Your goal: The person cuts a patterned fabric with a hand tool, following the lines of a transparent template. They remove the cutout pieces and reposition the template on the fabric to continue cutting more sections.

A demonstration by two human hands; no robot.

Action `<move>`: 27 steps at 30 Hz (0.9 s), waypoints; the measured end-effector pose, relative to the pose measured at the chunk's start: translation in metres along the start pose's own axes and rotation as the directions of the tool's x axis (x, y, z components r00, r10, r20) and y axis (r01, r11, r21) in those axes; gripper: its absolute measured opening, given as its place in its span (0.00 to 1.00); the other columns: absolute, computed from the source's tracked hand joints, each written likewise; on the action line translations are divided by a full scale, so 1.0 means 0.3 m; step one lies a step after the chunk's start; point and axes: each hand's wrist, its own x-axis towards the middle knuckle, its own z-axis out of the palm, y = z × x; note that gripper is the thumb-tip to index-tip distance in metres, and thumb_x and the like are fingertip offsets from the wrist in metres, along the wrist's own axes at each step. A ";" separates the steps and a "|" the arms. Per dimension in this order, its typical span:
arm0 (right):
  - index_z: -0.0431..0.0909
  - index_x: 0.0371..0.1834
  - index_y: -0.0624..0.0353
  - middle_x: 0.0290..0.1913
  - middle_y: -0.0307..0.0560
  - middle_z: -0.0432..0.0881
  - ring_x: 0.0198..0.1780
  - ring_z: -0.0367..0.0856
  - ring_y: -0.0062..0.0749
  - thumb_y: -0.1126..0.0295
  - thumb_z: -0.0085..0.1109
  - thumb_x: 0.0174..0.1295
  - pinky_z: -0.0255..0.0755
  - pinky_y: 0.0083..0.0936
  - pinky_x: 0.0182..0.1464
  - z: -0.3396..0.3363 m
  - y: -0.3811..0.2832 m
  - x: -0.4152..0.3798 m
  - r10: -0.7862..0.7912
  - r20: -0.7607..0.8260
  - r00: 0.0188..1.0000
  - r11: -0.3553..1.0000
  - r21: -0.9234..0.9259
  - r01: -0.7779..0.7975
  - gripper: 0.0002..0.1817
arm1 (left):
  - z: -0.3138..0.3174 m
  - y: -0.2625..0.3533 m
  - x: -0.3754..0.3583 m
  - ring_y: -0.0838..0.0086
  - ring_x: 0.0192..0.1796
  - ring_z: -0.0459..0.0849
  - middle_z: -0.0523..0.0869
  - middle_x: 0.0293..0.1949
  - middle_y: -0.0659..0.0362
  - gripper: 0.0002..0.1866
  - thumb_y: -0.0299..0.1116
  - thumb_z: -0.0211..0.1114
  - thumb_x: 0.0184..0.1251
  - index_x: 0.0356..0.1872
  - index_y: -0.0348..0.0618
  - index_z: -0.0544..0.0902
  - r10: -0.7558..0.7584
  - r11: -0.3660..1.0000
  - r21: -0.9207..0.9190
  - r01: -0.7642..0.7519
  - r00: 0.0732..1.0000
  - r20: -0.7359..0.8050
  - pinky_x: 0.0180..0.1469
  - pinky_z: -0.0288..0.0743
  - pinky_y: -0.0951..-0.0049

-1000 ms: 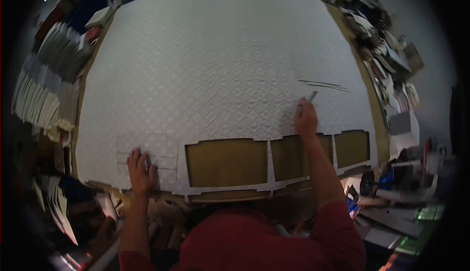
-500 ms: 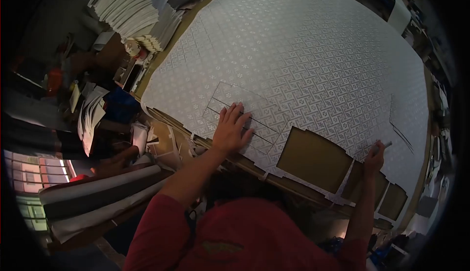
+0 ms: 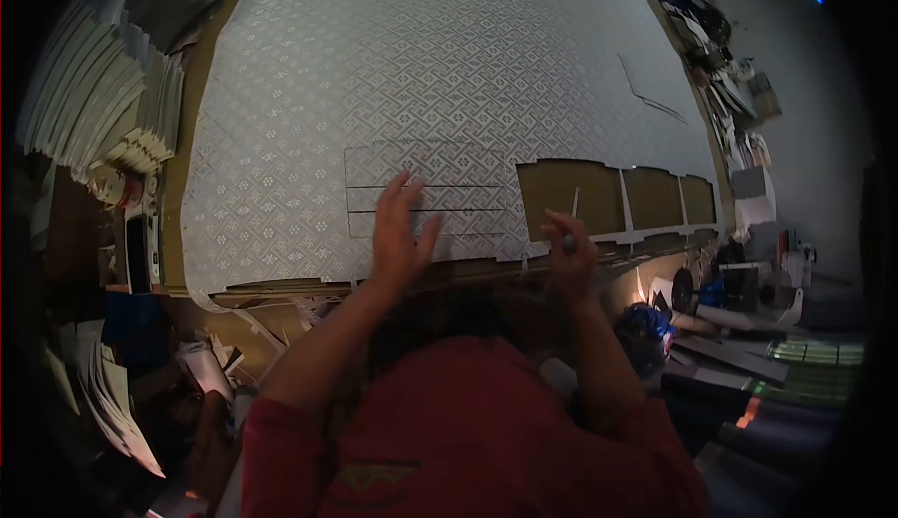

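Observation:
A large pale sheet with a woven lattice and flower pattern [image 3: 449, 79] covers the table. My left hand [image 3: 399, 237] is over its near part, fingers apart, beside a rectangle of thin cut lines with two dark slits. Near the sheet's front edge, my right hand [image 3: 571, 249] is closed around a small slim tool [image 3: 575, 202], whose pale tip points up and away from me. What kind of tool it is cannot be made out. Behind that hand, a rectangular opening in the sheet shows the brown board [image 3: 571, 191] beneath.
Tall stacks of pale sheets [image 3: 89, 88] stand at the left, with a dark phone-like object [image 3: 137, 251] near the table edge. Two smaller openings [image 3: 652, 198] lie further right. Assorted clutter lines the right edge, and a blue bag [image 3: 647, 326] sits below.
The view has turned to the right. My right hand has moved from the right part of the sheet to beside the large opening. My left hand has lifted slightly off the cut rectangle.

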 end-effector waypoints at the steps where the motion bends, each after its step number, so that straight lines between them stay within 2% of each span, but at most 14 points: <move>1: 0.80 0.51 0.60 0.48 0.53 0.90 0.50 0.92 0.41 0.72 0.67 0.73 0.83 0.33 0.49 0.002 -0.043 0.019 0.009 -0.026 1.000 1.000 0.024 -0.008 0.09 | -0.064 -0.013 0.013 0.41 0.74 0.71 0.72 0.73 0.40 0.32 0.30 0.76 0.64 0.69 0.38 0.75 -0.011 0.997 0.078 0.009 1.000 0.027 0.77 0.65 0.48; 2: 0.80 0.52 0.60 0.49 0.55 0.90 0.50 0.92 0.43 0.72 0.66 0.73 0.83 0.32 0.49 0.008 -0.072 0.024 0.014 -0.052 0.999 0.999 0.054 -0.011 0.09 | -0.124 -0.036 0.024 0.41 0.74 0.71 0.73 0.72 0.39 0.33 0.31 0.76 0.63 0.69 0.38 0.75 -0.021 0.987 0.161 0.013 0.999 0.049 0.77 0.64 0.47; 3: 0.80 0.52 0.60 0.49 0.55 0.90 0.50 0.92 0.43 0.72 0.66 0.73 0.83 0.32 0.49 0.015 -0.082 0.010 0.023 -0.064 0.998 0.999 0.048 -0.019 0.09 | -0.179 -0.070 0.025 0.41 0.74 0.71 0.73 0.72 0.39 0.33 0.31 0.76 0.63 0.69 0.38 0.75 -0.014 0.988 0.154 0.004 0.998 0.062 0.77 0.64 0.47; 5: 0.78 0.56 0.59 0.54 0.59 0.89 0.56 0.90 0.52 0.73 0.68 0.70 0.82 0.36 0.55 0.037 -0.077 -0.004 0.087 0.006 0.996 0.996 -0.030 -0.087 0.14 | -0.267 -0.123 0.033 0.41 0.76 0.68 0.72 0.73 0.37 0.36 0.35 0.79 0.62 0.70 0.38 0.75 -0.011 0.909 0.409 -0.076 0.978 0.207 0.78 0.64 0.49; 6: 0.78 0.56 0.59 0.54 0.59 0.89 0.56 0.90 0.52 0.73 0.68 0.70 0.82 0.36 0.55 0.054 -0.068 -0.003 0.082 0.004 0.997 0.996 -0.026 -0.082 0.14 | -0.288 -0.128 0.034 0.41 0.76 0.68 0.72 0.73 0.37 0.36 0.35 0.79 0.62 0.70 0.38 0.75 -0.007 0.908 0.413 -0.079 0.979 0.204 0.78 0.64 0.49; 8: 0.76 0.59 0.58 0.59 0.60 0.87 0.65 0.83 0.63 0.70 0.73 0.66 0.77 0.44 0.64 0.094 -0.048 -0.013 -0.113 0.094 0.989 0.985 -0.123 0.124 0.21 | -0.316 -0.126 0.017 0.40 0.76 0.68 0.72 0.73 0.39 0.39 0.46 0.81 0.59 0.70 0.42 0.77 0.011 0.863 0.488 -0.133 0.969 0.245 0.79 0.59 0.41; 9: 0.76 0.59 0.58 0.59 0.60 0.87 0.65 0.83 0.63 0.70 0.73 0.66 0.77 0.44 0.64 0.111 -0.047 -0.010 -0.108 0.094 0.990 0.987 -0.113 0.119 0.21 | -0.316 -0.122 0.020 0.40 0.76 0.68 0.72 0.73 0.39 0.39 0.46 0.81 0.59 0.70 0.42 0.77 0.007 0.858 0.496 -0.134 0.968 0.250 0.79 0.59 0.41; 11: 0.75 0.60 0.58 0.64 0.60 0.84 0.72 0.75 0.68 0.66 0.77 0.61 0.69 0.50 0.72 0.135 -0.035 0.006 -0.123 0.188 0.974 0.979 -0.138 0.150 0.27 | -0.303 -0.108 0.027 0.40 0.77 0.67 0.72 0.73 0.39 0.42 0.53 0.81 0.56 0.70 0.43 0.78 0.007 0.819 0.548 -0.168 0.959 0.284 0.80 0.57 0.39; 14: 0.75 0.59 0.58 0.68 0.61 0.82 0.74 0.73 0.66 0.66 0.79 0.59 0.69 0.51 0.73 0.144 0.017 0.023 -0.186 0.251 0.950 0.973 -0.087 0.213 0.28 | -0.305 -0.112 0.028 0.40 0.78 0.67 0.73 0.73 0.40 0.42 0.54 0.81 0.55 0.68 0.44 0.80 0.002 0.805 0.561 -0.194 0.946 0.324 0.80 0.56 0.38; 20: 0.78 0.56 0.58 0.68 0.61 0.82 0.75 0.72 0.66 0.65 0.80 0.58 0.66 0.53 0.75 0.108 0.104 -0.003 -0.271 0.254 0.928 0.956 -0.039 0.290 0.26 | -0.315 -0.059 -0.022 0.43 0.77 0.69 0.74 0.73 0.42 0.41 0.52 0.82 0.55 0.68 0.42 0.80 -0.057 0.828 0.531 -0.177 0.917 0.396 0.79 0.57 0.37; 23: 0.77 0.56 0.55 0.72 0.59 0.79 0.74 0.73 0.66 0.64 0.78 0.60 0.64 0.59 0.75 0.119 0.111 -0.004 -0.281 0.230 0.932 0.954 -0.041 0.298 0.24 | -0.299 -0.039 -0.019 0.43 0.77 0.70 0.74 0.73 0.43 0.41 0.51 0.81 0.55 0.68 0.41 0.79 -0.068 0.827 0.544 -0.143 0.934 0.350 0.79 0.57 0.38; 27: 0.77 0.56 0.55 0.71 0.58 0.80 0.73 0.74 0.65 0.64 0.78 0.59 0.64 0.59 0.75 0.118 0.104 0.005 -0.235 0.200 0.951 0.971 0.013 0.238 0.24 | -0.302 -0.047 -0.013 0.43 0.76 0.70 0.75 0.71 0.42 0.41 0.51 0.82 0.54 0.66 0.40 0.81 -0.030 0.824 0.536 -0.183 0.931 0.364 0.79 0.59 0.38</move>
